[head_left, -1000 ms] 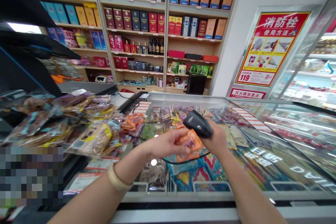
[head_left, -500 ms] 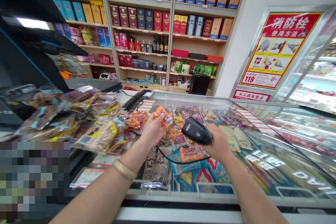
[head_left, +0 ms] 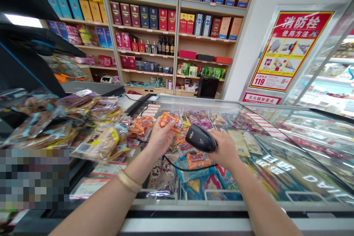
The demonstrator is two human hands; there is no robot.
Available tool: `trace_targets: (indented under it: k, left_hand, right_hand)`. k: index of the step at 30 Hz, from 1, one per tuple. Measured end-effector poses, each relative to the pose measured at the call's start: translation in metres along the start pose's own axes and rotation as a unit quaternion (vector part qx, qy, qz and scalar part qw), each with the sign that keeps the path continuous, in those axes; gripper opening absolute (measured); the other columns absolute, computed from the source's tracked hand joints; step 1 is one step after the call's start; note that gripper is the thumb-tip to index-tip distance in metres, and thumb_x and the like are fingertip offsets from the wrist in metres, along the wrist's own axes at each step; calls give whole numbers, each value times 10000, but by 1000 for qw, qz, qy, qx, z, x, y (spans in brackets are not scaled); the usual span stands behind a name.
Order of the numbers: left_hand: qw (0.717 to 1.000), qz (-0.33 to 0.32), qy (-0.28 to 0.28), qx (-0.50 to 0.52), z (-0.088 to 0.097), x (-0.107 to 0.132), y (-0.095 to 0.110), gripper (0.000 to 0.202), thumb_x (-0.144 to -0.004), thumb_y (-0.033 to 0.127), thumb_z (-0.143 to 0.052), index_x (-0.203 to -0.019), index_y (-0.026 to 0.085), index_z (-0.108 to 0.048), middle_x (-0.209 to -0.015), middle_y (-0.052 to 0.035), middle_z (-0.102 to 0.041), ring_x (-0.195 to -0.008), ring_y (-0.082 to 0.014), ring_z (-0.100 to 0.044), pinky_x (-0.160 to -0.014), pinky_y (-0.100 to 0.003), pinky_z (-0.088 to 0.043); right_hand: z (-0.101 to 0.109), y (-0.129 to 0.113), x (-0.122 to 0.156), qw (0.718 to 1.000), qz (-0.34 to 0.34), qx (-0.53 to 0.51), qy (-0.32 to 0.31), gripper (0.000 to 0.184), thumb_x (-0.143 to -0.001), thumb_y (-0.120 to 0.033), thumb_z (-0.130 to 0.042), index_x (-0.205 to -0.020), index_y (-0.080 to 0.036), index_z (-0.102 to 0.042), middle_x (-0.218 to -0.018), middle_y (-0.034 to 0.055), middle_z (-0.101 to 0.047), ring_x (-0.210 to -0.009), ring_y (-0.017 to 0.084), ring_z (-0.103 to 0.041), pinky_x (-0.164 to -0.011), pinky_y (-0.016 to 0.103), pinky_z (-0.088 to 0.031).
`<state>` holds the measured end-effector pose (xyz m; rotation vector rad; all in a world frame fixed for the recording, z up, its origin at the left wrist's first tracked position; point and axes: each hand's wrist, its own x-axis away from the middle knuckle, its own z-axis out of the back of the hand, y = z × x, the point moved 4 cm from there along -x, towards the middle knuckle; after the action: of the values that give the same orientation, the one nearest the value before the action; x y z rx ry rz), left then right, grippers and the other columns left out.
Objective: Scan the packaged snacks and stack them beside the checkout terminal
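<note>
Pinched between the thumb and fingers of my left hand [head_left: 161,137] is a small orange snack packet [head_left: 170,121], held above the glass-topped freezer [head_left: 221,104]. My right hand [head_left: 225,148] is wrapped round the handle of a black barcode scanner [head_left: 201,138], whose head points left toward that packet, a short gap away. A black cable [head_left: 177,167] curves below the scanner. Under it, more orange packets [head_left: 198,160] lie on the glass. Left of my left hand sits another small pile of orange packets [head_left: 142,124].
Clear bags of flat brown food [head_left: 99,142] are heaped on the left. A dark monitor-like device [head_left: 33,44] stands behind them. Shelves of boxes and bottles [head_left: 149,31] line the back wall. A red fire-hydrant sign [head_left: 293,49] hangs at right, near a lit display case [head_left: 332,81].
The view has shifted slightly, so the shelves sit further left. The orange packet in my left hand has turned to lie flatter. My right hand and the scanner are a little closer to it.
</note>
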<state>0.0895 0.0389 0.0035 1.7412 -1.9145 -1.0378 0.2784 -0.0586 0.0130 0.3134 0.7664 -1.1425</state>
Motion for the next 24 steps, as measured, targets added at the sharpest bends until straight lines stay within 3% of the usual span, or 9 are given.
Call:
trace_targets:
  k: [8,10,12,13,15,17,21,24]
  left_hand:
    - [1000,3,7,-28,0,1,-3,425,-607,178,-824,-889,206,-507,-811,36,-616,-749,-120,-632,-719,-274,-539]
    - [997,-30,15,-76,2,-1,0,364,-652,238,-796,-893,209,-525,-784,36,-597,-716,-114,-608,-711,-266,-525]
    - [976,-104,30,-188,7,-5,13,254,-714,272,-743,-885,214,-564,-768,21,-578,-727,-127,-588,-730,-265,-513]
    - [952,-155,36,-262,10,-8,23,198,-734,266,-718,-880,217,-593,-791,2,-580,-777,-147,-587,-769,-276,-509]
    - [875,-254,45,-409,18,-15,43,128,-753,225,-672,-880,221,-656,-907,-47,-592,-939,-201,-569,-896,-317,-477]
    - [798,-308,67,-514,33,-23,59,162,-774,193,-598,-899,219,-698,-1029,-84,-580,-1032,-245,-535,-988,-381,-425]
    - [703,-257,101,-656,66,-40,63,155,-720,142,-554,-758,179,-700,-996,-137,-578,-1013,-317,-536,-1004,-521,-374]
    - [655,-236,102,-710,72,-41,55,69,-662,129,-600,-654,164,-658,-985,-176,-592,-1117,-385,-498,-1079,-604,-239]
  right_hand:
    - [0,2,1,1000,-1,-9,7,240,-769,-352,-659,-957,-204,-667,-751,32,-645,-703,183,-591,-637,268,-395]
    - [1,3,1,1000,-1,-17,18,253,-776,-387,-652,-944,-199,-662,-778,45,-656,-719,189,-600,-642,272,-407]
    - [2,4,2,999,-5,-23,32,233,-778,-399,-640,-894,-198,-656,-771,50,-653,-713,191,-598,-632,273,-410]
    - [3,5,2,999,-8,-25,37,211,-778,-393,-633,-863,-200,-650,-760,49,-647,-707,189,-595,-626,272,-408]
    - [5,7,2,998,-14,-26,50,168,-778,-371,-621,-807,-206,-631,-725,38,-627,-688,183,-587,-611,268,-400]
    - [6,8,2,998,-19,-23,60,144,-776,-355,-614,-774,-211,-612,-696,27,-607,-664,177,-577,-591,265,-389]
    - [8,11,2,997,-24,-27,75,119,-772,-332,-605,-783,-213,-603,-704,25,-604,-663,177,-583,-596,264,-406]
    - [9,14,2,995,-32,-18,90,166,-778,-371,-619,-818,-210,-619,-716,32,-616,-664,187,-593,-601,273,-429]
